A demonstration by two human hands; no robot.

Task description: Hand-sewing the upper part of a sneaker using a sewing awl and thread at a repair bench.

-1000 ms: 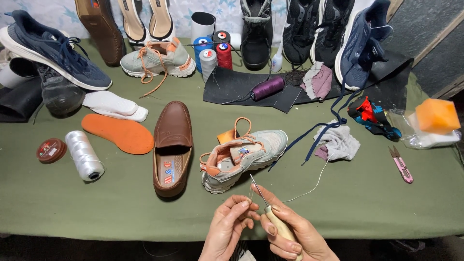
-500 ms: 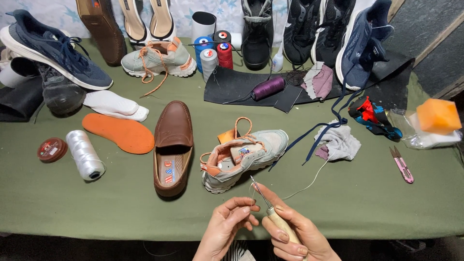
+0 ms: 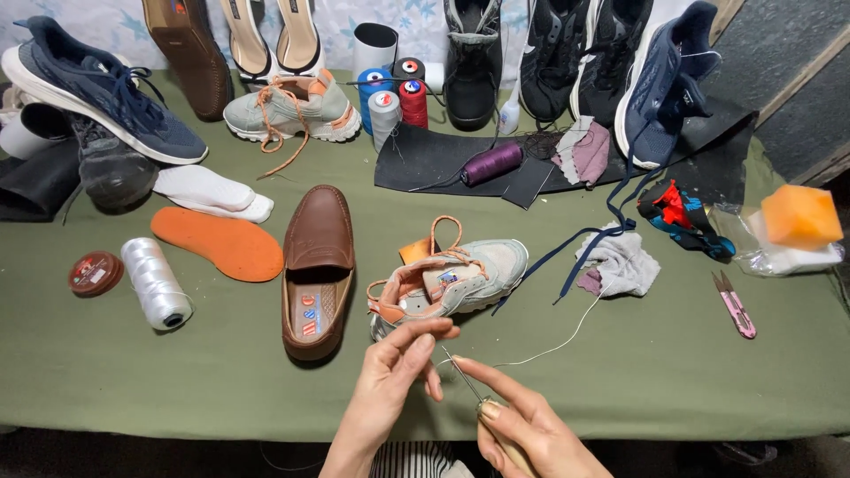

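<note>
My right hand [image 3: 522, 420] grips a wooden-handled sewing awl [image 3: 467, 381] near the table's front edge, its thin metal needle pointing up and left. My left hand [image 3: 398, 363] pinches at the needle's tip, where a white thread [image 3: 567, 336] runs off to the right. Just beyond the hands lies a pale grey sneaker [image 3: 452, 279] with orange laces, on its side. A brown loafer [image 3: 317, 261] sits to its left.
An orange insole [image 3: 217, 243], a white insole, a white thread spool [image 3: 155, 281] and a small round tin [image 3: 96, 272] lie at left. Shoes and thread cones line the back. A grey rag [image 3: 620, 264], pink snips [image 3: 735, 305] and an orange sponge [image 3: 801, 215] sit at right.
Both hands have stayed at the front edge. My left fingers have shifted up along the needle toward its tip. The shoes and tools on the table have not moved.
</note>
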